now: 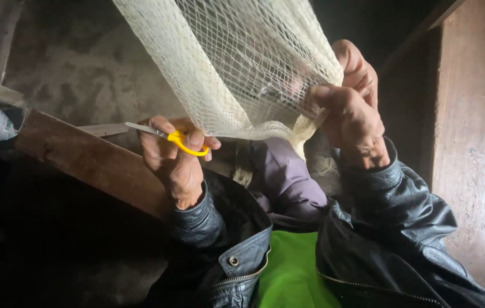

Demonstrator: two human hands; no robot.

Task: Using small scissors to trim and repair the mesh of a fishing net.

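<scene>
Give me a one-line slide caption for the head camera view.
Left hand holds yellow-handled scissors while right hand grips hanging cream netting.

A rough grey plaster wall fills the upper left of the frame, dimly lit and stained. A brown wooden beam slants down across the left. At the right edge stands an upright wooden post. The lower left lies in deep shadow.
</scene>
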